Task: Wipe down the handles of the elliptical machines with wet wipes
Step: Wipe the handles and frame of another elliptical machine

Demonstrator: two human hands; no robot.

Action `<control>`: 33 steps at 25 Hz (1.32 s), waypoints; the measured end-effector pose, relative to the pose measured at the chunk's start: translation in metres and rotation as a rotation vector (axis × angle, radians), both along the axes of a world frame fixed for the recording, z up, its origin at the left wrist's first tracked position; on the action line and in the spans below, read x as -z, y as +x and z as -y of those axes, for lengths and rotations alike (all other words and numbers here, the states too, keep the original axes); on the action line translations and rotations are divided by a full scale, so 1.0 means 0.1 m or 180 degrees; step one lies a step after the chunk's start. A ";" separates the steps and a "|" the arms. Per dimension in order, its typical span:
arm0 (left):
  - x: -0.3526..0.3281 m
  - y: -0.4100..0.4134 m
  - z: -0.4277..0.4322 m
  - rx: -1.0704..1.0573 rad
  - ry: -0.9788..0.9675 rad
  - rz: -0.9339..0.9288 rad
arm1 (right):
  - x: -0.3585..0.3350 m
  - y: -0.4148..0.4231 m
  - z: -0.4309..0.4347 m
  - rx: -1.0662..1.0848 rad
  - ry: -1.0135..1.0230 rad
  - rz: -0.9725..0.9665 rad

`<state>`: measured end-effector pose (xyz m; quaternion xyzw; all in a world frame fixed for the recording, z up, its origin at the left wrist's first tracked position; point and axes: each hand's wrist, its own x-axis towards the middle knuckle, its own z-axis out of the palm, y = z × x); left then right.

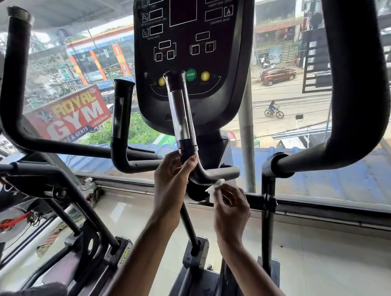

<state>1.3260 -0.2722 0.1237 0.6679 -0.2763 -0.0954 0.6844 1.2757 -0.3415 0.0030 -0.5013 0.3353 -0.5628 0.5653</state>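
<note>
I face an elliptical's black console [190, 48]. In front of it rises the inner right handle [181, 112], black with a shiny metal sensor sleeve. My left hand [172, 184] grips this handle just below the sleeve, at the bend. My right hand [230, 208] pinches a small crumpled white wet wipe [214, 188] and holds it against the underside of the handle's curved lower bar [213, 175]. The matching inner left handle [120, 116] stands left of the console. A long outer handle [14, 75] curves up at far left, and another thick outer handle [359, 92] at right.
A large window behind the machine shows a street, a red car and a gym sign. The machine's frame, posts and pedal arms [191, 227] fill the space below my hands. A neighbouring machine [13, 222] stands at lower left. Pale tiled floor [321, 269] lies at right.
</note>
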 end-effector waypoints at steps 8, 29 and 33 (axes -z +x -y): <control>0.08 -0.04 0.10 -0.0241 0.0064 0.0376 | 0.02 -0.03 0.07 -0.0130 -0.0636 0.0003; 0.13 -0.05 0.14 -0.0473 0.0090 0.0310 | -0.03 0.12 0.18 -0.0449 0.1677 0.0440; 0.12 -0.06 0.15 -0.0432 0.0066 0.0281 | -0.11 -0.01 -0.04 -0.0463 0.0965 0.0356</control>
